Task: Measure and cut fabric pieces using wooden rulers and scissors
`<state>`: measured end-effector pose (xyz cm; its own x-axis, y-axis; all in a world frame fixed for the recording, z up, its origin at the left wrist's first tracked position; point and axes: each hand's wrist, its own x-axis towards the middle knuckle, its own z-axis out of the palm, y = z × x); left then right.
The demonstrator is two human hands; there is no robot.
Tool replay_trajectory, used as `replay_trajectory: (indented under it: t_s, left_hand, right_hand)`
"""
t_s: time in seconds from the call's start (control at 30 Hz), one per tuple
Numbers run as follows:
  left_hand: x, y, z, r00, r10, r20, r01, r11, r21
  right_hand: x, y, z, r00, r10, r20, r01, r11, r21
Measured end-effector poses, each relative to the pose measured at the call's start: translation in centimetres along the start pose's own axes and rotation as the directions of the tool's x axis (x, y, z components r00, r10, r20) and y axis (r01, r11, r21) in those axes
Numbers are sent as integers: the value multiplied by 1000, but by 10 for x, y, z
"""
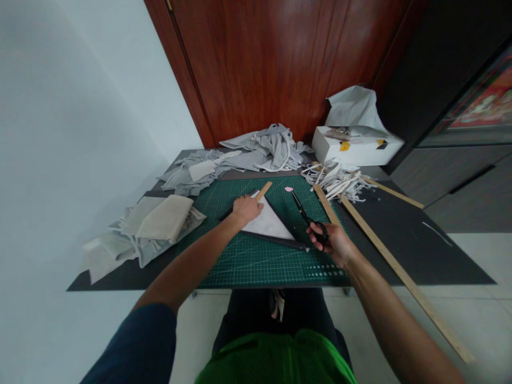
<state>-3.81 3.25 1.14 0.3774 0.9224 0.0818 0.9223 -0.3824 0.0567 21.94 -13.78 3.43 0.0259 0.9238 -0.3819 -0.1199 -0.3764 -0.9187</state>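
Note:
My left hand (246,209) rests fingers-down on the top corner of a white triangular piece of fabric (270,224), which lies over dark fabric on the green cutting mat (260,261). A short wooden ruler (264,190) sticks out just past that hand. My right hand (332,242) grips the handles of black scissors (302,210); their blades point away toward the mat's far edge, to the right of the triangle. A small pink piece of chalk (288,189) lies near the blade tips.
Grey fabric scraps (264,149) pile at the table's back, folded beige cloth (160,221) at the left, white strips (338,181) at the right. Two long wooden rulers (384,250) run diagonally on the right. A white box (356,146) stands against the wooden door.

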Motion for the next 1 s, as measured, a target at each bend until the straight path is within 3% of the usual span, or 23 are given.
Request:
replay_trajectory:
  t_s: [0.07,0.1,0.17,0.23,0.33,0.47,0.57,0.63,0.7,0.77,0.9,1.0]
  left_hand:
    - [-2,-11,-4,997,76,8,-77,996,39]
    - [-3,-17,-5,985,170,42,-171,985,27]
    - [-7,-27,-5,927,352,130,-349,936,-52]
    - [-10,-34,0,907,375,192,-359,926,-115]
    - [-12,-34,11,957,208,204,-183,974,-137]
    - [-13,-7,31,994,-90,64,99,982,-162]
    - [-12,30,42,936,-353,5,345,911,-225]
    - [-9,50,43,909,-417,-15,394,870,-296]
    - [-5,58,38,907,-417,-49,374,855,-359]
    - [-3,50,29,923,-377,-81,317,861,-398]
    - [-6,-1,16,987,-130,-99,71,885,-460]
    - [-15,-38,19,985,80,-156,-145,870,-471]
  right_hand:
    - [0,-1,-1,1000,-3,-17,3,1000,-6]
    - [0,-1,-1,1000,-7,-21,7,1000,-6]
    - [1,-2,0,1000,-13,-18,13,1000,-1]
    - [2,-4,2,1000,-15,-10,15,1000,3]
    - [3,-6,7,1000,-14,8,14,1000,-5]
    - [4,-8,17,1000,-8,22,9,1000,-14]
    - [5,-9,24,1000,2,19,-1,1000,-22]
    - [6,-8,28,1000,1,18,-1,999,-35]
    - [6,-5,32,1000,9,20,-8,999,-48]
    - [6,-1,34,999,24,29,-23,998,-58]
    - [5,6,39,998,41,45,-37,996,-82]
    - [5,12,51,993,38,108,-24,992,-122]
